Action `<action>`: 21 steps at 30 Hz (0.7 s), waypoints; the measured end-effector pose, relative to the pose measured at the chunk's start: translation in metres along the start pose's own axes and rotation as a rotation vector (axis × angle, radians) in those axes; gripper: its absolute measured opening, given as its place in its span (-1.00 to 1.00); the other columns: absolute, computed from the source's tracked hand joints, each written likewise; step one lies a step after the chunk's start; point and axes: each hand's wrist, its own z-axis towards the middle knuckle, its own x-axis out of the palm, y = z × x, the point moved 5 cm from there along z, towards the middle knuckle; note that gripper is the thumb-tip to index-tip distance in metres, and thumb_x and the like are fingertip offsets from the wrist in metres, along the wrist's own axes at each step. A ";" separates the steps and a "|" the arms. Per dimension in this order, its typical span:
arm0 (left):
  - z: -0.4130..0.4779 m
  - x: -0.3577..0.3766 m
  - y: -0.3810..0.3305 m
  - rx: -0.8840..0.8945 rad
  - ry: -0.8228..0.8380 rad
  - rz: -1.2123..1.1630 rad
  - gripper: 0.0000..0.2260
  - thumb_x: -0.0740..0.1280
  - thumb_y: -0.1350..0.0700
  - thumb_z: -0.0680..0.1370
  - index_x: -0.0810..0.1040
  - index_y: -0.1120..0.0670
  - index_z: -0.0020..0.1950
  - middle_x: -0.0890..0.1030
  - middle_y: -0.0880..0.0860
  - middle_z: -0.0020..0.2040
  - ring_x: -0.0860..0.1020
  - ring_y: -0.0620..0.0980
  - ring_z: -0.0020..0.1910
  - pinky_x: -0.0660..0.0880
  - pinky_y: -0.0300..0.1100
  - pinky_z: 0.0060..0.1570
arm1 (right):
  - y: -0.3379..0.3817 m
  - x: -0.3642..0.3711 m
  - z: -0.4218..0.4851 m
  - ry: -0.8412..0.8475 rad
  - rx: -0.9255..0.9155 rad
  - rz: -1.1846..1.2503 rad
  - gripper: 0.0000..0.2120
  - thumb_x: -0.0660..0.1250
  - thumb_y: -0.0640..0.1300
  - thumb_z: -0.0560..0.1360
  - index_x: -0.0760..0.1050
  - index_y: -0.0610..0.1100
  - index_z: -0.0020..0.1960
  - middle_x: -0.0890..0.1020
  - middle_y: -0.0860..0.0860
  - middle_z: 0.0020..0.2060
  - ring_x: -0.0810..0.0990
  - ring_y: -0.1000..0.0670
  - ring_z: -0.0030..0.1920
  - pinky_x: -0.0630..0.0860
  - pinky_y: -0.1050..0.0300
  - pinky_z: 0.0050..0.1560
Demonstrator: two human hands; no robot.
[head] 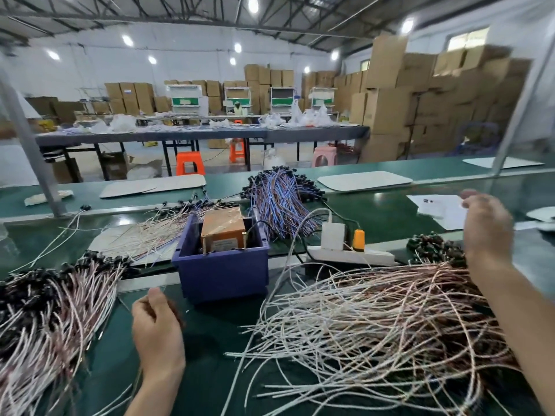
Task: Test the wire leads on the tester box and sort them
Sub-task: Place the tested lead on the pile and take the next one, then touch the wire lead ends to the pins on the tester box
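Nearest to us is the left hand (157,322), low and left of centre on the green bench (210,355). Its fingers are curled in and the thumb is up. A dark blur sits at the fingertips, so we cannot tell whether its grip pinches a lead or holds nothing. The right hand (486,229) is raised at the right edge of the frame, above the far end of the loose pile (375,319). Its back is turned to us and its grip is hidden, so we cannot tell that one either.

The tester (223,228) stands in the blue bin (222,271) at the centre, just beyond the left hand. A combed pile (54,310) with black plugs lies at the lower left.

We judge the step in hand to be drawing one lead and bringing it to the tester. To do it well, we should:

- Take a single lead by its plug end and pull it along its own length, so its neighbours in the tangle do not drag out with it.
- Steady the free ends with the other hand before touching the tester's contacts.
- Lay each passed lead on the lower-left pile with its plug facing the same way as the rest.
- Keep that pile well apart from the loose one, and stay clear of the cords at the power strip (351,255).
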 end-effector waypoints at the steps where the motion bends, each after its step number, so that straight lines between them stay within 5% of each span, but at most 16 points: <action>1: 0.001 0.001 0.002 0.001 0.001 0.005 -0.63 0.10 -0.15 0.69 0.42 0.16 0.03 0.48 0.07 -0.25 0.43 0.02 -0.32 0.35 -0.10 -0.35 | 0.006 0.000 -0.010 0.000 -0.057 -0.019 -0.66 0.12 -0.03 0.55 0.59 -0.01 0.19 0.63 0.00 0.12 0.49 0.04 0.08 0.38 0.10 0.05; 4: 0.005 0.003 0.005 0.005 0.015 -0.003 -0.69 0.16 -0.10 0.68 0.46 0.13 0.00 0.51 0.07 -0.24 0.46 0.05 -0.30 0.39 -0.07 -0.31 | 0.029 0.021 -0.059 0.126 -0.174 0.104 -0.74 0.16 -0.10 0.57 0.58 -0.02 0.14 0.65 -0.03 -0.09 0.51 0.19 -0.20 0.42 0.39 -0.19; 6: 0.006 0.007 0.004 0.009 0.055 0.010 -0.72 0.18 -0.08 0.68 0.47 0.08 -0.07 0.52 0.06 -0.26 0.46 0.05 -0.30 0.41 -0.05 -0.28 | 0.045 0.048 -0.100 0.289 -0.209 0.222 -0.78 0.18 -0.15 0.59 0.58 0.00 0.11 0.66 0.14 -0.17 0.52 0.29 -0.28 0.40 0.52 -0.25; 9: 0.013 0.002 -0.001 0.016 0.131 0.046 -0.74 0.21 -0.02 0.68 0.48 0.08 -0.14 0.50 0.01 -0.33 0.43 -0.02 -0.38 0.40 -0.16 -0.40 | 0.058 0.096 -0.165 0.573 -0.204 0.297 -0.78 0.19 -0.15 0.63 0.57 0.09 0.06 0.66 0.19 -0.17 0.56 0.23 -0.21 0.45 0.44 -0.19; 14: 0.056 -0.031 -0.028 0.154 0.271 0.287 -0.83 0.24 0.04 0.67 0.52 0.06 -0.07 0.62 0.06 -0.18 0.57 0.06 -0.20 0.48 -0.07 -0.20 | 0.033 0.166 -0.260 0.943 0.000 0.260 -0.76 0.16 -0.20 0.66 0.56 0.06 0.06 0.67 0.07 -0.23 0.59 0.13 -0.26 0.49 0.19 -0.13; 16: 0.079 -0.047 -0.036 0.197 0.294 0.458 -0.90 0.25 0.10 0.66 0.52 0.06 0.00 0.62 0.03 -0.13 0.59 0.03 -0.16 0.49 -0.18 -0.24 | 0.018 0.183 -0.287 1.043 0.085 0.238 -0.74 0.15 -0.22 0.65 0.57 0.05 0.05 0.68 0.07 -0.25 0.59 0.11 -0.29 0.47 0.19 -0.15; 21: 0.130 -0.087 -0.033 0.118 0.279 0.907 -0.89 0.25 0.09 0.64 0.51 0.10 0.07 0.63 0.08 -0.11 0.59 0.05 -0.18 0.55 -0.08 -0.11 | -0.005 0.200 -0.310 1.115 0.151 0.180 -0.73 0.15 -0.22 0.66 0.58 0.06 0.04 0.68 0.09 -0.27 0.59 0.12 -0.31 0.47 0.33 -0.26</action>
